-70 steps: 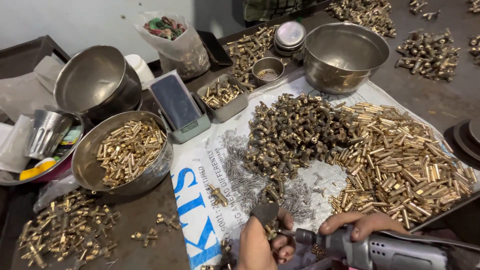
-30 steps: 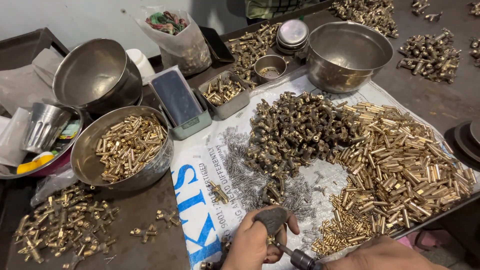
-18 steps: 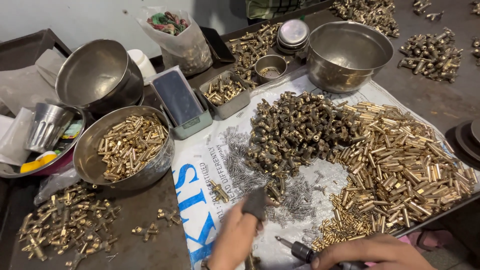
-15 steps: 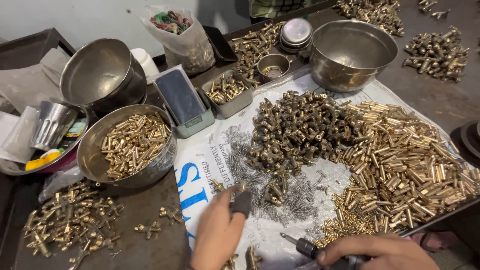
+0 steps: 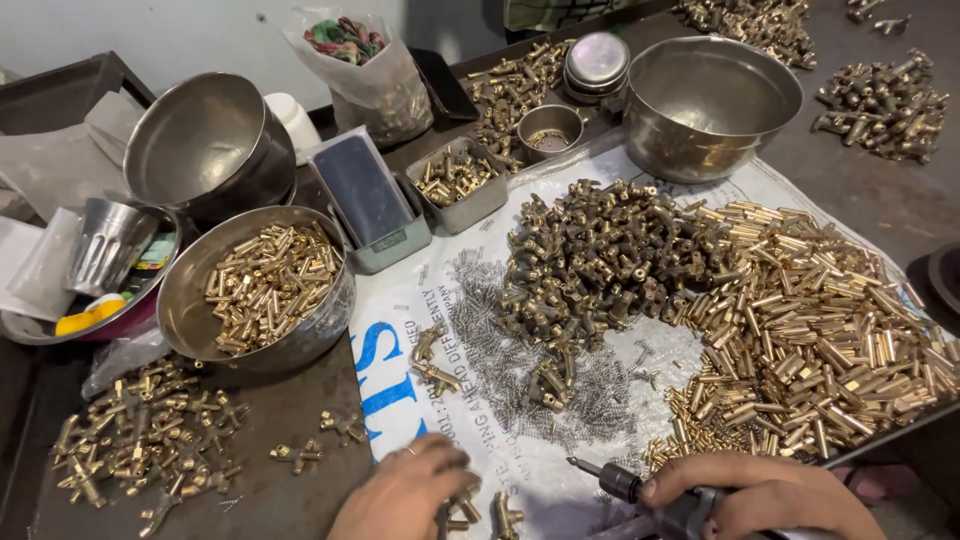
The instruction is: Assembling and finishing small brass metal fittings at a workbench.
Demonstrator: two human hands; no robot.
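Hands down at the bottom edge, brass bits everywhere.
Left hand [image 5: 405, 490] curls over small brass fittings [image 5: 478, 510] on the printed sheet [image 5: 400, 300], looks like gripping one; right hand [image 5: 765, 495] clenched round a power screwdriver [image 5: 640, 492].

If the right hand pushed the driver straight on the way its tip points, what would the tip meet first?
The right hand aims the power driver up and to the left. Its tip would probably first meet the scatter of small steel springs on the white printed sheet, though depth is unclear.
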